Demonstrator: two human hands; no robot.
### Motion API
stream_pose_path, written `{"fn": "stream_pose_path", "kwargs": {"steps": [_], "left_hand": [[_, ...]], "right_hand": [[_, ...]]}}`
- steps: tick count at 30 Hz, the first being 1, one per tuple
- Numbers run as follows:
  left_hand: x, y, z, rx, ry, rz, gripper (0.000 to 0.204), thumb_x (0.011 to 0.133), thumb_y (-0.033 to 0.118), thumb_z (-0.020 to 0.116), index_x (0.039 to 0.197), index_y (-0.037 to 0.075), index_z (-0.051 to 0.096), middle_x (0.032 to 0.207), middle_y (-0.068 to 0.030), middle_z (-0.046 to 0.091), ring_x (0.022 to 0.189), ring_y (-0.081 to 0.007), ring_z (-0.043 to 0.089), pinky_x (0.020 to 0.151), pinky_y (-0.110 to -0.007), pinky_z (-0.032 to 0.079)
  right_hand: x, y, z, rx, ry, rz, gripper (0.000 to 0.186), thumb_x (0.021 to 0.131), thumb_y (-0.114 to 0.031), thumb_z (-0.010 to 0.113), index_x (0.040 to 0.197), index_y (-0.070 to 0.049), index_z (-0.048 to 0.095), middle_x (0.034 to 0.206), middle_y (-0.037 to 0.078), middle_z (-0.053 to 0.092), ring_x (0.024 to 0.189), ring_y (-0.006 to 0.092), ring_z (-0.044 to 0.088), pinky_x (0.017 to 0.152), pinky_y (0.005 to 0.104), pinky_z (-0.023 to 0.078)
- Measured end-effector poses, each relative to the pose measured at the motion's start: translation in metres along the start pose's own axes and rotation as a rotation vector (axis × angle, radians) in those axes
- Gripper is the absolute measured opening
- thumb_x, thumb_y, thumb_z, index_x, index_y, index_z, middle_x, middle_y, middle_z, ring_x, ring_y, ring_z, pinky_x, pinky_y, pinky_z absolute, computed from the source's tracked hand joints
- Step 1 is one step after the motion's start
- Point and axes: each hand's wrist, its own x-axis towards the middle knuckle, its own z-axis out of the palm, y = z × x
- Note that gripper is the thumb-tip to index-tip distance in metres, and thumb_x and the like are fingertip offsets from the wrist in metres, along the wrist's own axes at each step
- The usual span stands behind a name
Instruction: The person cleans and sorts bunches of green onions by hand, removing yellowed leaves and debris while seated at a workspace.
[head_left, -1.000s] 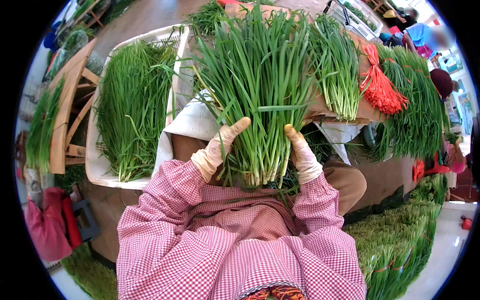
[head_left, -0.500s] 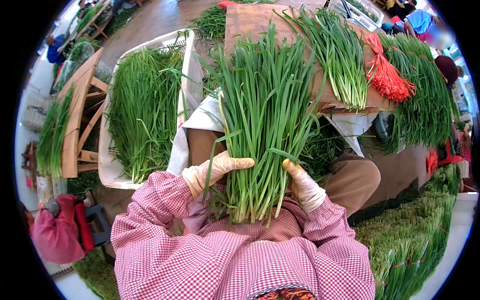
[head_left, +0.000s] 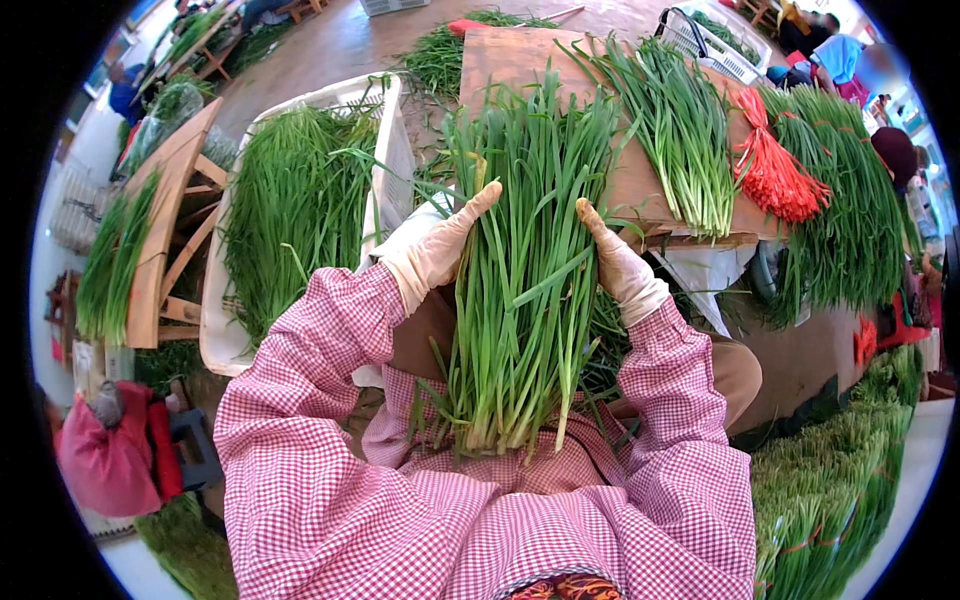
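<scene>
A large bunch of garlic chives lies lengthwise before me, pale stem ends toward my body and green leaf tips over the wooden board. My left hand, in a pale glove, clasps its left side with the thumb on top. On the right side my gloved right hand grips it the same way. The fingers of both hands are hidden behind the leaves. A smaller pile of chives rests on the wooden board, right of the bunch. Beside that pile is a bundle of red ties.
A white crate full of chives stands at my left, near a slanted wooden stand. Tied chives hang over the board's right end. More bundles cover the lower right. A person in red clothing is at lower left.
Both hands have slid forward along the bunch, from near the stem ends to about its middle, with the arms stretched farther out. The bunch stays in nearly the same place.
</scene>
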Motion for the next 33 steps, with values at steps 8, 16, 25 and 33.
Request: {"fn": "stream_pose_path", "kwargs": {"steps": [8,16,25,33], "left_hand": [[-0.031,0.034,0.005,0.187,-0.211,0.249,0.039,0.078,0.034,0.062,0.104,0.006,0.055,0.096,-0.0024,0.059,0.084,-0.0104,0.058,0.073,-0.026,0.049],[-0.062,0.088,0.036,0.430,-0.329,0.245,0.058,0.077,0.047,0.057,0.118,0.008,0.047,0.105,-0.0054,0.057,0.093,-0.0129,0.056,0.084,-0.028,0.045],[-0.074,0.116,0.071,0.618,-0.503,0.402,0.045,0.083,0.030,0.056,0.118,0.004,0.047,0.109,-0.0067,0.056,0.094,-0.0122,0.056,0.083,-0.026,0.045],[-0.078,0.111,0.087,0.501,-0.355,0.487,0.034,0.086,0.025,0.048,0.111,0.001,0.053,0.100,-0.0080,0.059,0.088,-0.0138,0.057,0.078,-0.027,0.047]], "right_hand": [[-0.018,-0.027,0.024,0.085,-0.135,-0.070,0.038,0.078,-0.034,0.063,0.100,-0.005,0.056,0.090,0.002,0.061,0.076,0.0105,0.058,0.068,0.0260,0.048],[-0.051,-0.059,0.056,-0.024,-0.273,-0.269,0.052,0.076,-0.030,0.066,0.116,-0.003,0.046,0.102,0.003,0.055,0.089,0.0125,0.053,0.077,0.0270,0.045],[-0.086,-0.100,0.088,-0.136,-0.324,-0.206,0.042,0.077,-0.027,0.065,0.107,-0.001,0.052,0.090,0.004,0.060,0.071,0.0098,0.058,0.063,0.0225,0.048],[-0.074,-0.105,0.108,-0.326,-0.365,-0.462,0.025,0.076,-0.022,0.065,0.092,-0.003,0.060,0.076,0.004,0.063,0.062,0.0118,0.060,0.056,0.0229,0.048]]}}
